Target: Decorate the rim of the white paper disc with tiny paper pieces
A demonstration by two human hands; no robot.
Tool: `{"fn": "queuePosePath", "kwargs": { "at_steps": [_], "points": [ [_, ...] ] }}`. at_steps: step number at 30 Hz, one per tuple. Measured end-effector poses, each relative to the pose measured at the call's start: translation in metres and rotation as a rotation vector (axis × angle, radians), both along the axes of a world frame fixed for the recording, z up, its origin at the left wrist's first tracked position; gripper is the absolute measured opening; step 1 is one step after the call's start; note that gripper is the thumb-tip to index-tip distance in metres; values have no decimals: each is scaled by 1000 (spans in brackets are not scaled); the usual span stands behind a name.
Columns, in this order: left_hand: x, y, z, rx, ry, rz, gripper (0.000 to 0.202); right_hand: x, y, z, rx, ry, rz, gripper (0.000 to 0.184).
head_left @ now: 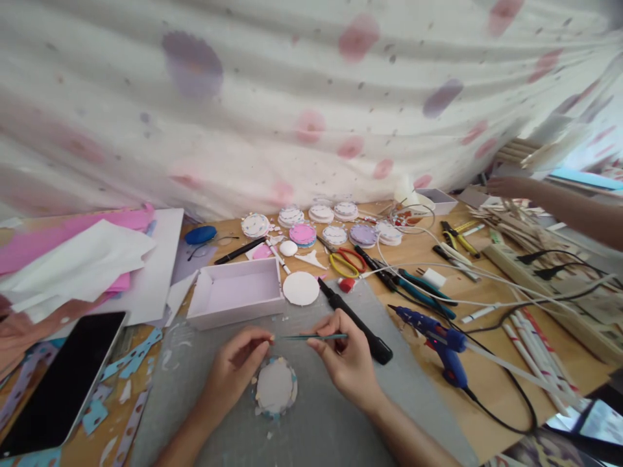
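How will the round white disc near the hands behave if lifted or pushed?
The round white disc looks thin and foam-like, so probably light and slightly bendable. It lies flat on the grey mat, so pushing should slide it. Its patterned edge may shed bits.

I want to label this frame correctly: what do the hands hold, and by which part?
The right hand holds a thin teal tool by one end; the left hand touches its other end with the fingertips.

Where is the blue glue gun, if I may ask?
Head view: the glue gun lies on the table, right of the right hand, just past the black marker.
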State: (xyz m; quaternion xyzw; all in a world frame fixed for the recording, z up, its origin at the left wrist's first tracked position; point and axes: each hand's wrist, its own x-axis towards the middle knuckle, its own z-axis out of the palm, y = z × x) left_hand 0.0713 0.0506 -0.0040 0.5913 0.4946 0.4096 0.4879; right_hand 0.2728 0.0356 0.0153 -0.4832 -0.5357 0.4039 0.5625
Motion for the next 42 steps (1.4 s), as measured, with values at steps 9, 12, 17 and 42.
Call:
{"fn": "queuePosePath", "kwargs": {
  "at_steps": [9,12,17,42],
  "points": [
    [-1,-1,-2,12,42,-11,17,-6,0,-4,-9,-17,32,23],
    [0,-2,0,14,38,-13,17,-5,1,-3,-26,6,19,24],
    [0,-2,1,7,45,-19,19,-3,3,-2,-75,47,3,29],
    [0,-3,-4,6,75,-28,19,-6,1,-7,-20,13,19,27]
  ]
}}
